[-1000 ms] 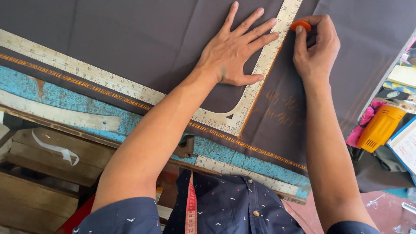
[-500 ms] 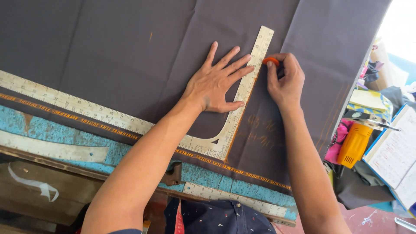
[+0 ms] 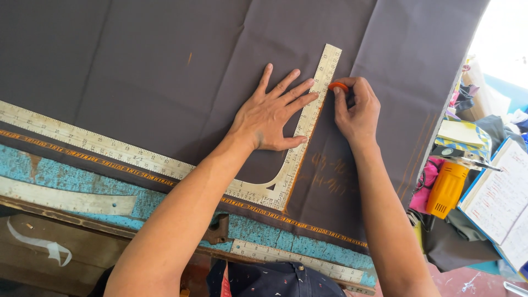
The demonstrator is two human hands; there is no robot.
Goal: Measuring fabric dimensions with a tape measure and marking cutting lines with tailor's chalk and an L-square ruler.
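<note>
Spread flat across one L-shaped tailor's square (image 3: 308, 129) on dark grey cloth (image 3: 137, 77), left hand (image 3: 272, 113), fingers splayed, pinning its long upright arm. Just right of that arm, near its top end, right hand (image 3: 357, 110) closed, pinching one orange chalk (image 3: 337, 86) against the edge. Further right, off the bench (image 3: 77, 184), one yellow tool (image 3: 445, 190), one open notebook (image 3: 503, 201).
</note>
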